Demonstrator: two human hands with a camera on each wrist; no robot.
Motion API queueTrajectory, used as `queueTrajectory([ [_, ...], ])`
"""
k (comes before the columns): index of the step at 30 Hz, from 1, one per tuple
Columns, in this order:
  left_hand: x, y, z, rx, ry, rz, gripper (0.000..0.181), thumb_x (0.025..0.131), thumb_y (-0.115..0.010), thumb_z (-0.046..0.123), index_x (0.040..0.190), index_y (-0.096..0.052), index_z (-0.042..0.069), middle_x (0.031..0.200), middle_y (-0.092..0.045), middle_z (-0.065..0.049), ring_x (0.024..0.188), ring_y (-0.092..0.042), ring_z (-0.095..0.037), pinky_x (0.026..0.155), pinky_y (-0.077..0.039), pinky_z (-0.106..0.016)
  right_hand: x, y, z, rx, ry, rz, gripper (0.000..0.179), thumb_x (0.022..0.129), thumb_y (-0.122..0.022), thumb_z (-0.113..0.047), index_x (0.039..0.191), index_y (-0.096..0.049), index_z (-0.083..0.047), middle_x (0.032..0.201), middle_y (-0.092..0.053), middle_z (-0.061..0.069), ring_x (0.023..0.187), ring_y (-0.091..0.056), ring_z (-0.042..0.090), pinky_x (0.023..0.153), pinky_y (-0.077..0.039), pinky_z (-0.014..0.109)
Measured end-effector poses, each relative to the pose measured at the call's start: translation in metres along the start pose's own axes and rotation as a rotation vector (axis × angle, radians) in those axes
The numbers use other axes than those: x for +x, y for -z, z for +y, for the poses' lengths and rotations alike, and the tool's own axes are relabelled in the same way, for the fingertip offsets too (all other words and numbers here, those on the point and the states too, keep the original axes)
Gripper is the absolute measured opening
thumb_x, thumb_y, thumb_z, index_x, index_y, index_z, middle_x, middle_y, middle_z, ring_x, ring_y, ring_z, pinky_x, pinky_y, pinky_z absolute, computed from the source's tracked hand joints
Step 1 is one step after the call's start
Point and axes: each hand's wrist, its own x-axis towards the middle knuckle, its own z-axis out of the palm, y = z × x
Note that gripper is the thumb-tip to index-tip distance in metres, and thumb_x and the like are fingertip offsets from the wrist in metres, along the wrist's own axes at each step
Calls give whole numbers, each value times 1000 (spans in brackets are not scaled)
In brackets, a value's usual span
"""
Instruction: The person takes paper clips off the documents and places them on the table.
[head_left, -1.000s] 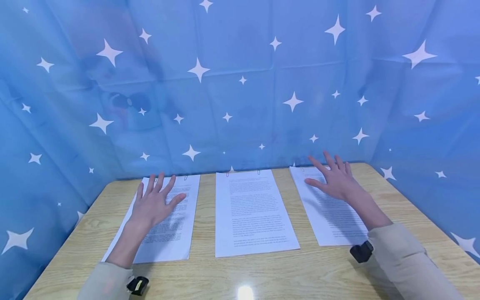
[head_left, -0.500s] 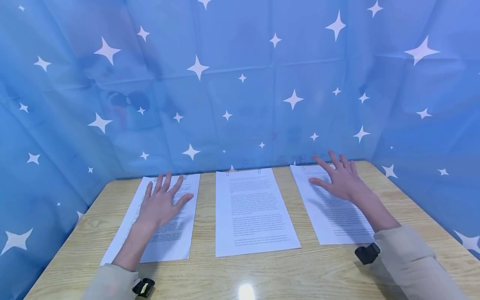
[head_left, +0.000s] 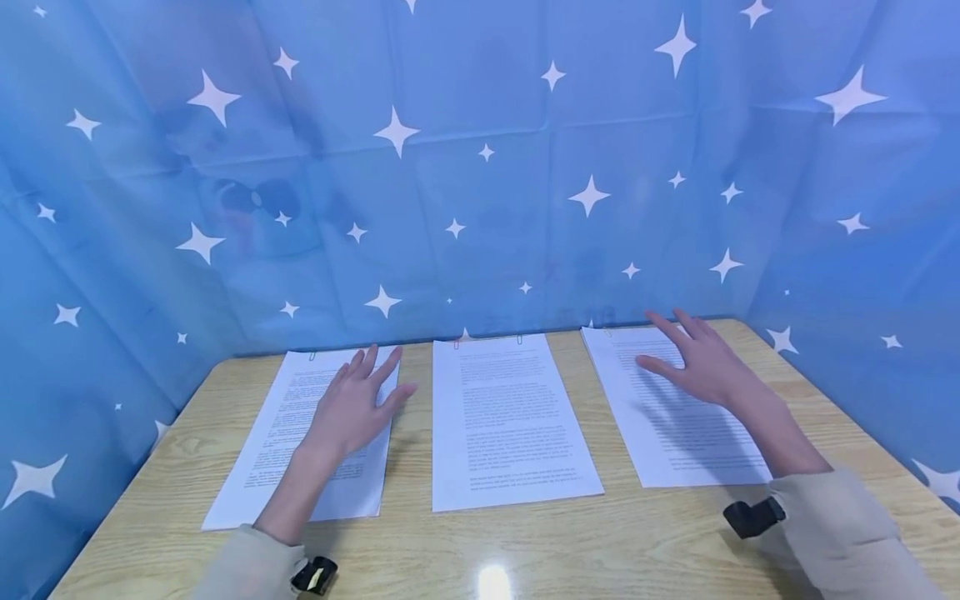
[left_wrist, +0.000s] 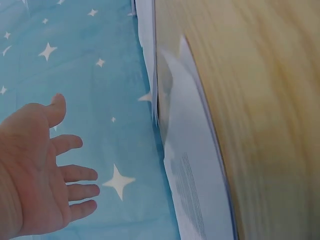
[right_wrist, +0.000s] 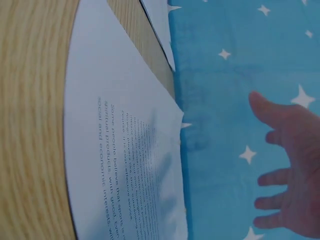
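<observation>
Three stacks of printed white sheets lie in a row on the table. Above the left stack [head_left: 292, 433] is my left hand [head_left: 347, 421], palm down with fingers spread, its thumb reaching past the stack's right edge. My right hand [head_left: 705, 367] hovers over the right stack [head_left: 675, 450] and casts a shadow on the print. Neither hand holds anything; both wrist views show the left palm [left_wrist: 35, 175] and the right palm [right_wrist: 300, 175] with loosely extended fingers. Between them lies the middle stack [head_left: 510, 433], with a red paper clip [head_left: 456, 344] and a green paper clip [head_left: 519, 339] on its far edge.
Another green paper clip [head_left: 312, 356] sits on the left stack's far edge, and a pale yellowish clip [head_left: 608, 332] on the right stack's. A blue star-patterned curtain [head_left: 480, 192] hangs right behind the wooden table [head_left: 420, 554] and along both sides.
My left hand has moved right across the left stack, covering a second clip at its far edge. My right hand has shifted slightly right. The stacks stay in place.
</observation>
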Motion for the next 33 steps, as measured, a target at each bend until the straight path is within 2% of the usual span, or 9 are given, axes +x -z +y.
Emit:
queueTrajectory([
  [4, 3, -3, 12, -63, -16, -12, 69, 103, -48, 55, 155, -41, 11, 155, -36, -29, 144, -30, -47, 115, -25, -59, -4, 0, 4, 22, -7, 9, 85, 99, -60, -52, 161, -21, -10, 156, -15, 41, 139, -18, 62, 106, -20, 75],
  [11, 9, -12, 30, -143, -19, -82, 72, 103, -47, 57, 157, -36, 11, 156, -35, -26, 141, -36, -46, 108, -34, -61, -13, -2, 19, 44, -58, -7, 89, 98, -61, -52, 160, -19, -4, 154, -20, 41, 138, -21, 62, 104, -22, 75],
  [16, 13, -18, 44, -173, -15, -91, 74, 102, -48, 57, 156, -37, 9, 154, -41, -24, 138, -43, -43, 104, -40, -59, -18, 0, 31, 78, -85, -17, 94, 98, -61, -51, 159, -13, 3, 154, -22, 40, 138, -21, 61, 105, -23, 73],
  [23, 17, -28, 65, -211, -42, -97, 73, 102, -51, 55, 152, -43, 5, 147, -51, -20, 136, -48, -37, 106, -41, -53, -23, 0, 48, 95, -118, -23, 93, 98, -65, -42, 153, -15, 15, 148, -25, 46, 132, -25, 65, 103, -25, 73],
  [26, 20, -32, 73, -216, -53, -108, 71, 102, -51, 55, 151, -45, 4, 145, -54, -20, 135, -49, -36, 106, -41, -52, -25, -1, 57, 78, -143, -43, 92, 98, -65, -40, 150, -17, 19, 141, -33, 49, 127, -32, 65, 100, -31, 72],
  [33, 25, -38, 87, -272, -49, -167, 69, 102, -51, 54, 151, -45, 5, 146, -52, -19, 137, -47, -36, 108, -39, -53, -29, -1, 74, 89, -225, -124, 89, 97, -66, -35, 143, -20, 26, 128, -41, 52, 117, -43, 65, 94, -39, 69],
])
